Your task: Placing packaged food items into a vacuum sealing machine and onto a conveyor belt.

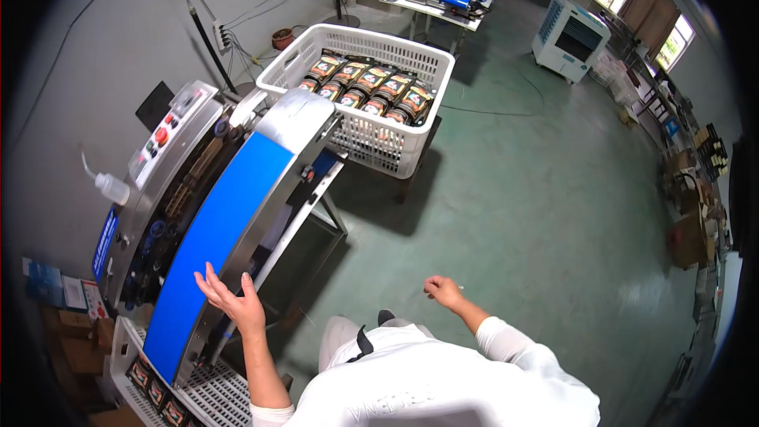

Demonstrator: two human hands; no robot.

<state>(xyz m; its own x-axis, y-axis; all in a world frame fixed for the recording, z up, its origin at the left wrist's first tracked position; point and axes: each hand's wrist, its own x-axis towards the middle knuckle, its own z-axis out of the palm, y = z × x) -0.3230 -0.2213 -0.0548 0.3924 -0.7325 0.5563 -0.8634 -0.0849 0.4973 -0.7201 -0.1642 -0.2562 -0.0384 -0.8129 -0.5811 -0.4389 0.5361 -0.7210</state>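
Note:
My left hand [233,302] is raised over the near edge of a blue conveyor belt [225,225], its fingers spread and nothing in it. The belt runs along a metal sealing machine [170,154] with a control panel of buttons. To the right, away from the machine, my right hand [444,291] hangs above the green floor with its fingers curled in; whatever they may hold is hidden. Beyond the belt's far end stands a white plastic crate [431,95] with rows of black printed pouches [368,83]. More black pouches [154,394] lie in a white basket [225,395] at the near end.
A clear squeeze bottle [112,188] stands on the machine's left side. Cardboard boxes [75,340] are stacked at the lower left. Farther off are a white table [443,14] with another machine and a white air cooler [571,38]. Shelved clutter [684,221] lines the right wall.

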